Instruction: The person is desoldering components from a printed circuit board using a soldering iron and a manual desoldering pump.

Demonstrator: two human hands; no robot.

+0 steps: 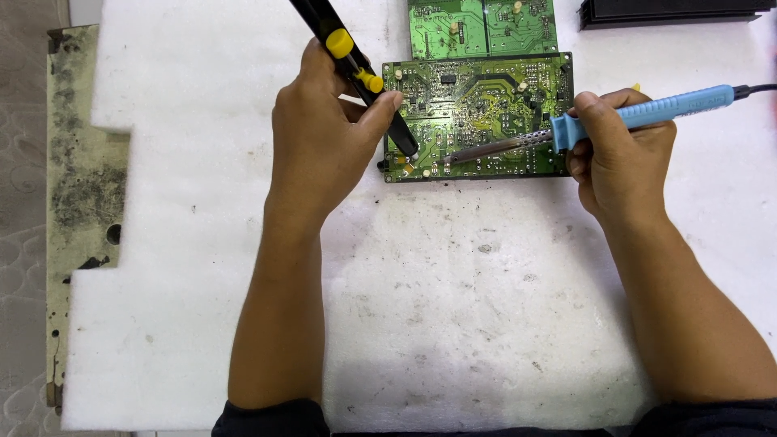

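— Circuit board (477,113): where does it lie?

— Flat on the white foam pad (453,307), solder side up so I can reach the joints; a second green board (481,26) sits just above it.

— Your hands?

— My right hand (619,150) is closed around the blue soldering iron (639,113), tip on the board's lower edge. My left hand (324,137) grips the black-and-yellow desoldering pump (356,69), nozzle beside that tip, probably touching the board.
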